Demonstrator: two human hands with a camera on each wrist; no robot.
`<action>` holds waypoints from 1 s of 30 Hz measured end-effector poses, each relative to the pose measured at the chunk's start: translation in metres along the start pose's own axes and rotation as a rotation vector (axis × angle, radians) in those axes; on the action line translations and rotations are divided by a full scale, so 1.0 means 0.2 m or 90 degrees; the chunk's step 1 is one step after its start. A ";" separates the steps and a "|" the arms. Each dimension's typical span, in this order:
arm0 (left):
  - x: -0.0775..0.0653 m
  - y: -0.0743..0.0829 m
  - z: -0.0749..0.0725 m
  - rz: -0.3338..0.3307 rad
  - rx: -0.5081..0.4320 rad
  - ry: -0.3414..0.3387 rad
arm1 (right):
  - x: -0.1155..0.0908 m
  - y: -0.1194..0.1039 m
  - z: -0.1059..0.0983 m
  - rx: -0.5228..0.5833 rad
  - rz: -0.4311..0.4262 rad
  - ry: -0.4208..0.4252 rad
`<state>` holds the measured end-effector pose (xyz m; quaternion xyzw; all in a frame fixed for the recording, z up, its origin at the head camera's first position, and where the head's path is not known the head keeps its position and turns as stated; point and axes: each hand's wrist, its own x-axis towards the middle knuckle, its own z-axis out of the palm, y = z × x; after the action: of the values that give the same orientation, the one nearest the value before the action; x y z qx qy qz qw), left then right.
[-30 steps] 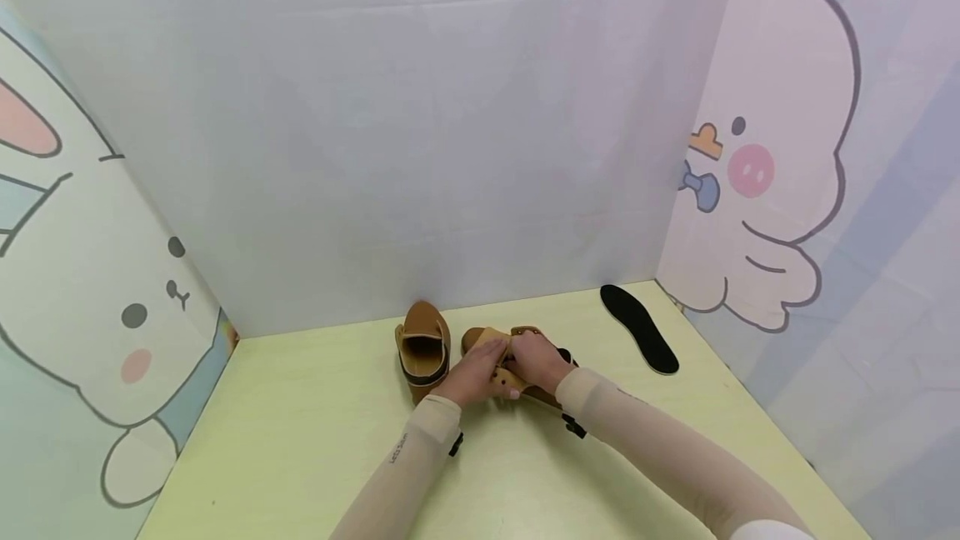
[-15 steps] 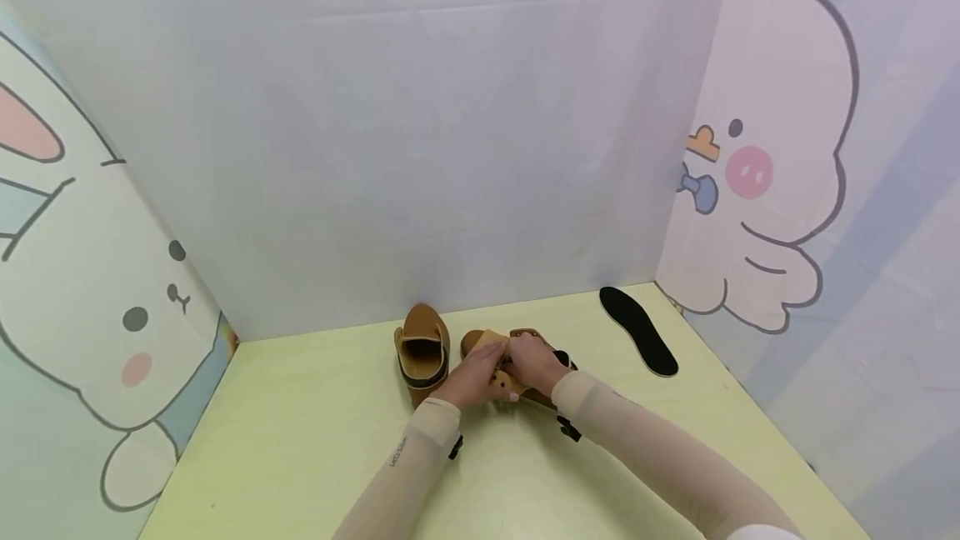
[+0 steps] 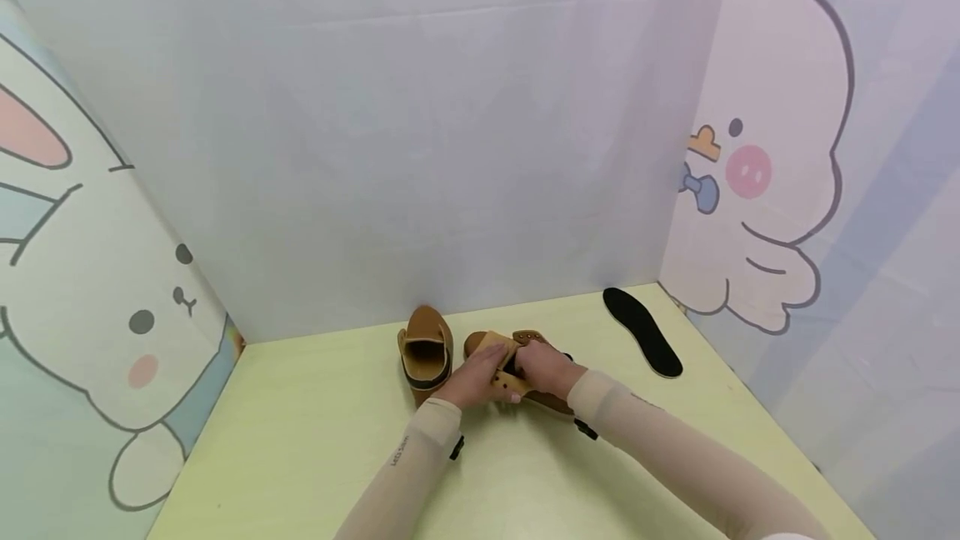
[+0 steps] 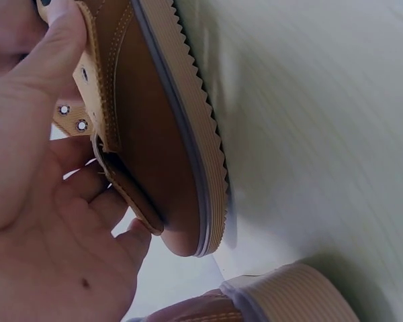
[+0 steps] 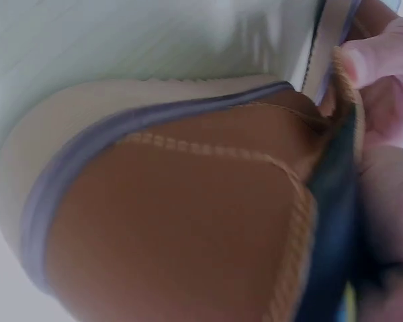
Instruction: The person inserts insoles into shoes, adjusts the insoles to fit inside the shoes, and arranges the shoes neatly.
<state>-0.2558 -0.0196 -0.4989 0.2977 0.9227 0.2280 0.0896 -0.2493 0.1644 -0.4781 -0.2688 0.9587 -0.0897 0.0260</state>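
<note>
A brown leather shoe (image 3: 551, 402) with a tan tongue and punched eyelet flaps lies between both hands, its toe pointing right. My left hand (image 3: 480, 375) holds its opening apart: in the left wrist view the thumb presses the eyelet flap (image 4: 91, 77) and the fingers curl about the tongue (image 4: 131, 201). Right-hand fingers reach down into the shoe's opening; the right hand (image 3: 547, 367) has its fingertips hidden there. In the right wrist view the toe (image 5: 168, 221) fills the frame and the fingers (image 5: 389, 208) blur beside the dark lining. Whether they grip anything is hidden.
A matching brown shoe (image 3: 425, 327) stands just left of the hands, near the back wall. One black insole (image 3: 645, 333) lies flat at the right rear of the pale yellow table (image 3: 315, 440). Printed cloth walls (image 3: 450, 148) enclose the back and sides.
My right hand has shifted slightly right and the dark gap in the shoe's opening shows more. The left hand keeps its hold; the other shoe and the insole stay put.
</note>
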 end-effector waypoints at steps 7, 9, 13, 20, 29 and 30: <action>-0.01 -0.01 0.00 -0.019 -0.008 0.005 | -0.07 0.02 -0.04 0.008 -0.057 -0.007; 0.00 -0.01 0.00 -0.017 -0.009 0.007 | -0.06 0.04 -0.04 0.017 -0.059 -0.012; 0.01 -0.01 0.01 -0.013 -0.006 0.003 | -0.05 0.06 -0.03 0.039 -0.045 -0.032; 0.01 -0.02 -0.01 -0.011 0.000 0.002 | 0.00 0.08 -0.06 0.057 -0.007 -0.088; -0.01 -0.05 0.01 0.009 0.000 -0.004 | -0.05 0.03 -0.08 0.007 0.018 -0.143; -0.01 -0.05 0.00 0.007 -0.004 -0.004 | -0.05 0.03 -0.08 0.002 0.021 -0.142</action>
<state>-0.2597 -0.0278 -0.5041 0.3028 0.9201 0.2306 0.0922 -0.2445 0.1766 -0.4632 -0.2610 0.9540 -0.0605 0.1348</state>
